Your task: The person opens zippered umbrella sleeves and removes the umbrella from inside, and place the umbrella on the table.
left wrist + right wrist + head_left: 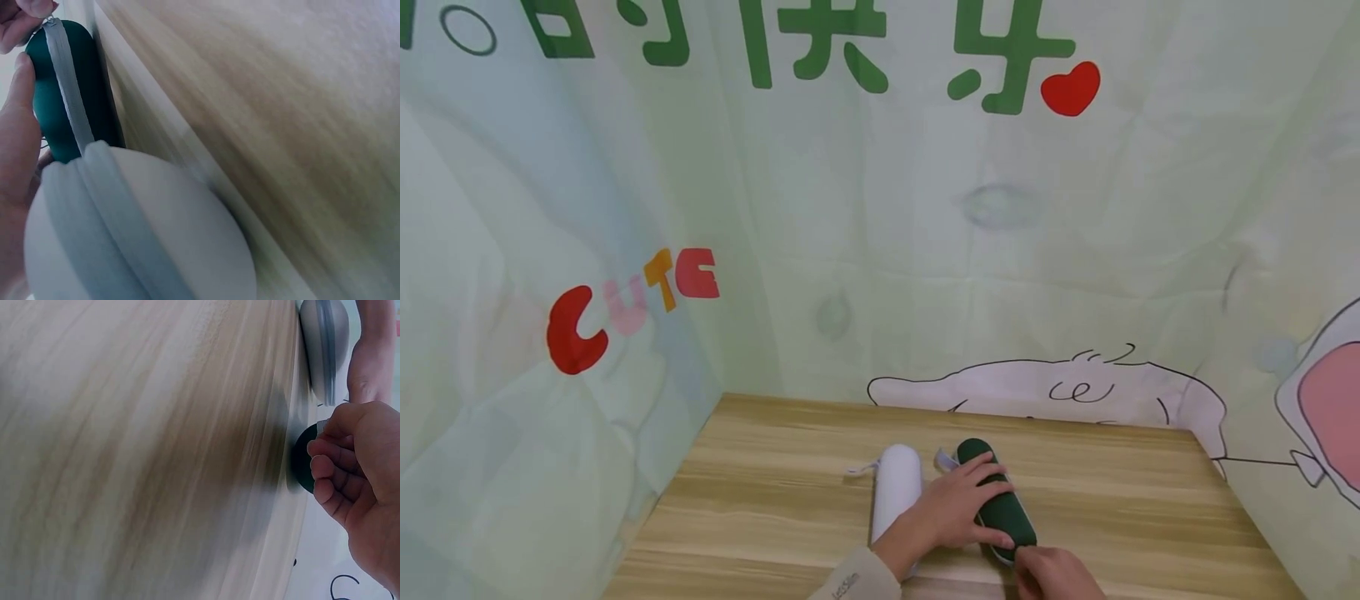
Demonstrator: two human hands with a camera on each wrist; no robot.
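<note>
A dark green zippered case (1011,518) lies slanted on the wooden table, its pale strap (946,459) at the far end. Over its top the left hand (958,508) is spread, fingers across the case and thumb near its close end. The right hand (1056,573) has curled fingers at that close end; in the left wrist view fingertips pinch the zipper pull (50,21) at the end of the grey zipper (70,87). In the right wrist view the right hand (359,469) partly hides the green case (303,456).
A white case (897,487) with a thin strap lies left of the green one, partly under the left wrist. The wooden table (760,492) meets printed cloth walls (880,233) at its back and sides.
</note>
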